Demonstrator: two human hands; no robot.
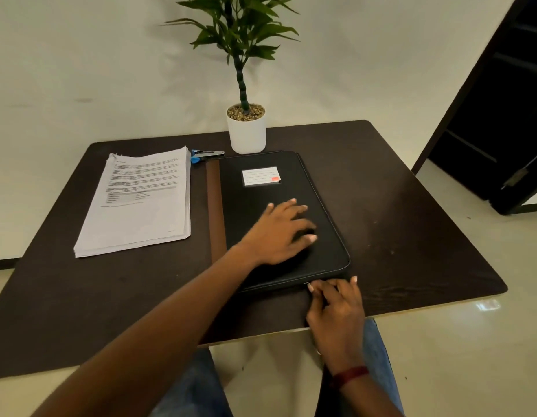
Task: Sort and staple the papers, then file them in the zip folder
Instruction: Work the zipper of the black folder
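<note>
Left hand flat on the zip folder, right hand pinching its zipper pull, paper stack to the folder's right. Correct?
One error: the head view shows the paper stack left of the zip folder, not right. The left hand lies flat on it and the right hand pinches the zipper pull.

Dark wooden table (411, 206), potted plant (246, 127) at its far edge, pale wall (81, 55), glossy floor (471, 356), dark door (501, 115)
</note>
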